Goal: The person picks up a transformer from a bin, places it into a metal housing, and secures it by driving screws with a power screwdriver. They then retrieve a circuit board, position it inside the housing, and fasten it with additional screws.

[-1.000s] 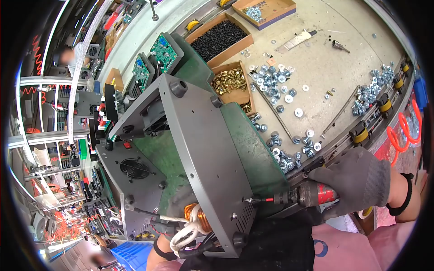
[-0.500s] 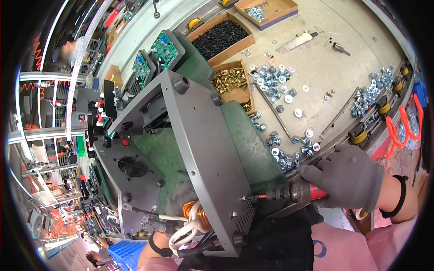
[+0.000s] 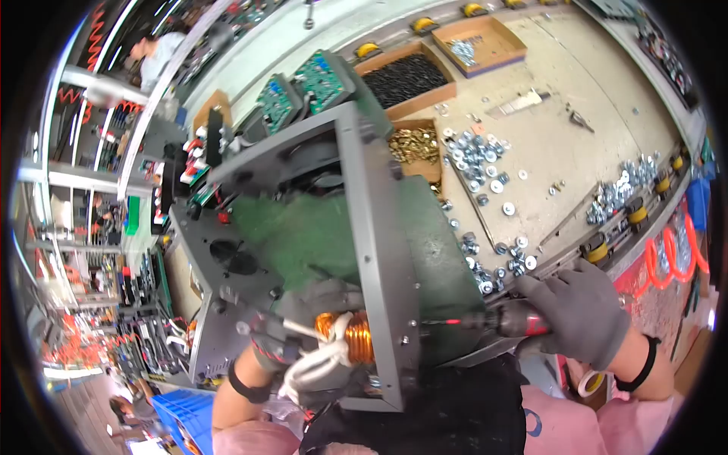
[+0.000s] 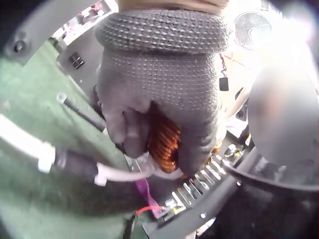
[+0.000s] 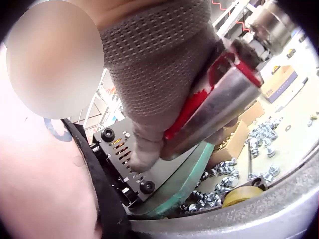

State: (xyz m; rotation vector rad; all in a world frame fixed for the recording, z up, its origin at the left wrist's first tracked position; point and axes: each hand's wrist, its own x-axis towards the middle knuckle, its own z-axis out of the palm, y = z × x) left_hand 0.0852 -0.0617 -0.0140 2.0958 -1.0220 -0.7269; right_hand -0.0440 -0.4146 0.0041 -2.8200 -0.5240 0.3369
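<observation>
The gloved left hand (image 4: pixel 159 89) grips a copper-wound coil (image 4: pixel 165 144) inside the grey metal case, above its slotted panel; the head view shows the same coil (image 3: pixel 356 337) with white cable looped over it. The gloved right hand (image 3: pixel 584 315) holds a red power driver (image 3: pixel 523 318), its bit pointing at the case (image 3: pixel 379 250) beside two small screws, with a gap between bit and panel. In the right wrist view the fingers of the right hand (image 5: pixel 154 119) wrap round the driver's silver and red body (image 5: pixel 214 104). The case stands tilted on a green board (image 3: pixel 440 280).
Loose bolts with washers (image 3: pixel 478 159) lie on the bench, beside a box of brass screws (image 3: pixel 413 144) and a box of black screws (image 3: pixel 402 80). Circuit boards (image 3: pixel 322 80) stand behind the case. A roller rail (image 3: pixel 595 246) edges the bench; an orange coiled hose (image 3: pixel 667 254) hangs at right.
The driver's bit has come away from the side panel, where a screw head now shows. The head view has shifted, and the case appears turned slightly more upright.
</observation>
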